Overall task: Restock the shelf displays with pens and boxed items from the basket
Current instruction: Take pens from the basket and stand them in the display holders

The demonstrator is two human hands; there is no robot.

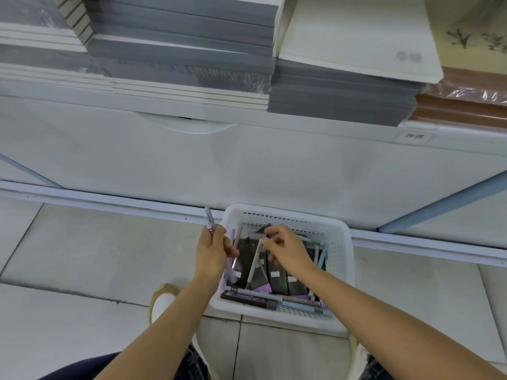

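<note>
A lilac pen (209, 218) is gripped in the left hand's (211, 252) curled fingers (219, 233), pointing up-frame beyond them. A grey pen (253, 267), slanting down-left in the basket (343, 237), is pinched at its top by the right hand (288, 250).

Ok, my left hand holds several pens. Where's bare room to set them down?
Bare floor tiles lie left of the basket, along the base rail, and right of it. The basket is packed with boxes and pens; notebook stacks cover the shelf.
</note>
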